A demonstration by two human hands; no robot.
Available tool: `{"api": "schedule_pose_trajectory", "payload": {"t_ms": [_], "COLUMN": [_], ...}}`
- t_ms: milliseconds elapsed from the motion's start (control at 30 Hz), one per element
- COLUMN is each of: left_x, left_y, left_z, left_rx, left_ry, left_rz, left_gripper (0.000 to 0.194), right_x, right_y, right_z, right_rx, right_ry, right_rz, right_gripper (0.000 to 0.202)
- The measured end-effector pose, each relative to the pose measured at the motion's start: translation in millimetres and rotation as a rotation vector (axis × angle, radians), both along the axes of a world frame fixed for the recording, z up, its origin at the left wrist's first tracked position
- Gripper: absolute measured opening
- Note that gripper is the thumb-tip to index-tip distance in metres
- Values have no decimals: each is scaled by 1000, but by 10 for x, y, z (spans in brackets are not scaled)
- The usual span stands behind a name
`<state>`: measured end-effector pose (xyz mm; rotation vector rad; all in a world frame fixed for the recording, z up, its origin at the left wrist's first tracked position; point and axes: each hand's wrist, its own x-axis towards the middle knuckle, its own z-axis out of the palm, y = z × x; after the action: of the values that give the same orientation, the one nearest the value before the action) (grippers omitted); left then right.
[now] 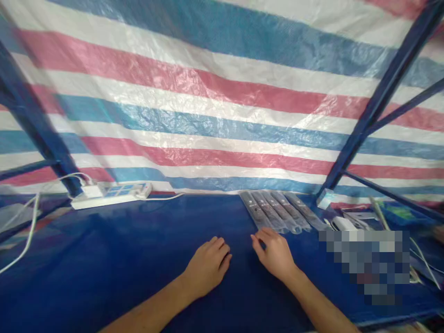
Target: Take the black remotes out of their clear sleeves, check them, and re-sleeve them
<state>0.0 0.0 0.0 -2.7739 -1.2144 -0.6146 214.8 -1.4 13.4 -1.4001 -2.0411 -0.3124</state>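
Note:
My left hand (pixel 208 264) rests palm down on the blue tabletop (pixel 138 259), its fingers loosely bent and its thumb a little apart, with nothing visible in it. To its right, my right hand (pixel 274 253) is half curled, a gap showing between thumb and forefinger, and it appears to hold nothing. Just beyond the right hand lie several flat, clear plastic packets (pixel 279 212) side by side in a slanted row, with dark contents I cannot make out. The right fingers are close to the near ends of these packets; whether they touch is unclear.
At the back left lies a white power strip (pixel 113 196) with a plug and cables. A small light box (pixel 325 199) stands at the back right, near white devices (pixel 343 224) and loose cables. Blue metal posts (pixel 364 120) frame a striped tarpaulin (pixel 222 111). Part of the right side is pixelated.

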Motion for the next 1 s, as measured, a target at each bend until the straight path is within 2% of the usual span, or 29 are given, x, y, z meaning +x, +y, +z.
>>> {"api": "schedule_pose_trajectory", "payload": {"t_ms": [133, 300, 433, 533, 633, 800, 1000], "left_x": [-2, -5, -18, -28, -29, -31, -55], "left_y": [-17, -25, -32, -45, -52, -43, -17], "left_z": [45, 62, 49, 57, 75, 84, 111], "left_rx": [-3, -13, 9, 2, -5, -48, -106], "left_ry": [7, -3, -5, 5, 17, 29, 7], "left_rz": [-2, -11, -21, -19, -18, -7, 13], "left_gripper": [19, 20, 20, 19, 19, 20, 22], "right_x": [58, 118, 128, 77, -15, -128, -193], "right_y": [16, 86, 138, 173, 231, 371, 337], "right_z": [23, -1, 52, 141, 209, 209, 184], "right_rx": [12, 0, 11, -76, -262, -412, -478], "right_ry": [-11, -74, -130, -208, -275, -294, -303], "right_rz": [-67, -229, -350, -406, -437, -408, -199], "right_gripper": [25, 9, 13, 17, 23, 20, 19]}}
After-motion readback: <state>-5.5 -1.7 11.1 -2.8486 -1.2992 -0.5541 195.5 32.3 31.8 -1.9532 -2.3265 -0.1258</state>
